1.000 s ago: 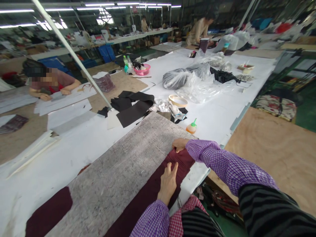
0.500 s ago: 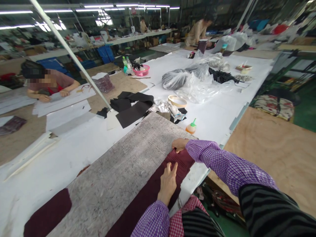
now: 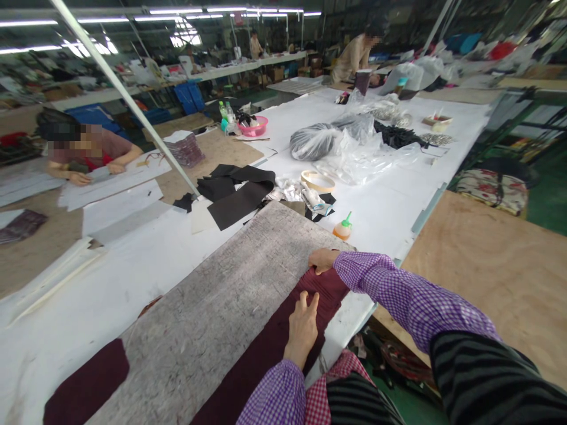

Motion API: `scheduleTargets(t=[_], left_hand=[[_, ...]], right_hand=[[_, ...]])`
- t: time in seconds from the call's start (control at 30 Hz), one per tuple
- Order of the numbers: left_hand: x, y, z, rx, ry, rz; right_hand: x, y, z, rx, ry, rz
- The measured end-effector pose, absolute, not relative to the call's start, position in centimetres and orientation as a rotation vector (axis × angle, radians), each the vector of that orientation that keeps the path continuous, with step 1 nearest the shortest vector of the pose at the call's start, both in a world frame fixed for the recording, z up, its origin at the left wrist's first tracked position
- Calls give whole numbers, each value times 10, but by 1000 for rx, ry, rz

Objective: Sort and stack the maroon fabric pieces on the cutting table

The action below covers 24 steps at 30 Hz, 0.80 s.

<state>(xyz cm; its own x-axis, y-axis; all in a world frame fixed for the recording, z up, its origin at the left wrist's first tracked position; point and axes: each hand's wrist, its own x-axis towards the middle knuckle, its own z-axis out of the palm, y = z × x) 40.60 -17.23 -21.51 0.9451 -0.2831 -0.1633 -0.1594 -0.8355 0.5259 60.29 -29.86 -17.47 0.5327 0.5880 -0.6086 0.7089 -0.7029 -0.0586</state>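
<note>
A long strip of maroon fabric (image 3: 266, 354) lies along the near edge of a grey, scuffed board (image 3: 212, 283), with fine pleat-like wrinkles at its far end. My right hand (image 3: 323, 260) is closed at that far end, its fingers curled on the fabric and partly hidden. Nearer to me, my left hand (image 3: 302, 330) rests on the strip, two fingers stretched forward and apart, the rest tucked out of sight. Another maroon piece (image 3: 88, 381) lies beside the board at lower left. A small squeeze bottle (image 3: 342, 228) with orange liquid and a green nozzle stands just beyond my right hand.
Black strips (image 3: 241, 192), a tape roll (image 3: 318, 182) and plastic-wrapped bundles (image 3: 314, 141) lie farther along the white table (image 3: 381, 206). A slanted pole (image 3: 119, 94) rises at left. A co-worker (image 3: 95, 150) leans over papers there. A plywood board (image 3: 482, 265) is at right.
</note>
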Motion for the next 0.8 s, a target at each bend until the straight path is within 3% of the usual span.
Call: scheduleTargets(t=[0.3,0.47,0.8], left_hand=[[406,-173,-214,2585,-290,-326],[406,-173,-215,2571,-292,-304],[407,-172,-214,2577,-303,-279]], right_hand=[[559,-318,-166,2822,1270,-287],[540,-342,-168,2755,1541,-299],[528,-340,-185,2842,1475,-185]])
